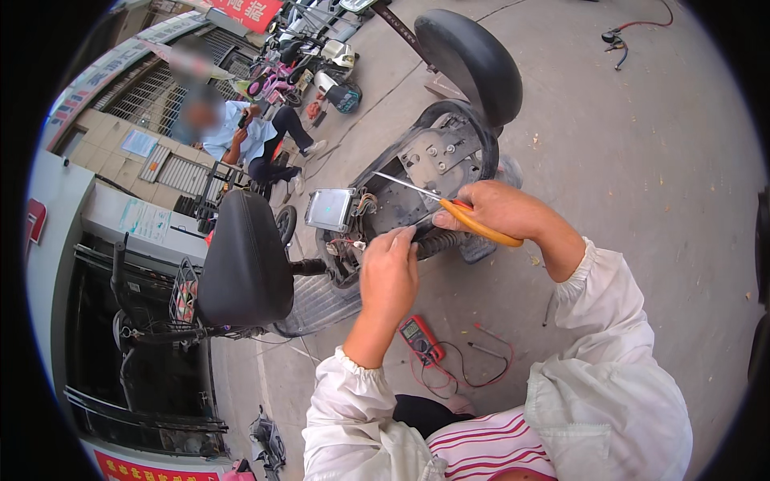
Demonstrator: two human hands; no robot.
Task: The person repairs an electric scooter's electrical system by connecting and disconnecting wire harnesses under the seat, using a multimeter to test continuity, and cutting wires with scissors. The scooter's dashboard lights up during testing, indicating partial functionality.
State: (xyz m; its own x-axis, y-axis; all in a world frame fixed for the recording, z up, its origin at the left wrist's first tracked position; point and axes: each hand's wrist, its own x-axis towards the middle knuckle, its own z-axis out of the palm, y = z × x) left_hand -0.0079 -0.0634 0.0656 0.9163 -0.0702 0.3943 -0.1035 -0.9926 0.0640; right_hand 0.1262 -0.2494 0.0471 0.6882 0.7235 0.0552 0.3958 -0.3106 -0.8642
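My right hand [513, 215] grips a pair of scissors with orange handles [491, 229]. The narrow blades point left over the open body of an electric scooter [433, 156] and look nearly together. My left hand [388, 271] is at the near edge of that opening, its fingers curled and pressed together; whatever they hold is hidden. Just left of these fingers are thin wires with a small white connector [359, 245]. A silver control box [330, 208] sits on the scooter frame, with a bundle of wires [366, 202] at its right side.
A black seat [245, 260] stands at the left, and a rear seat [469, 68] rises beyond the opening. On the concrete lie a red multimeter [421, 341] with leads and a red hose [642, 26]. A person [253, 140] sits near parked scooters [309, 68] at the back left.
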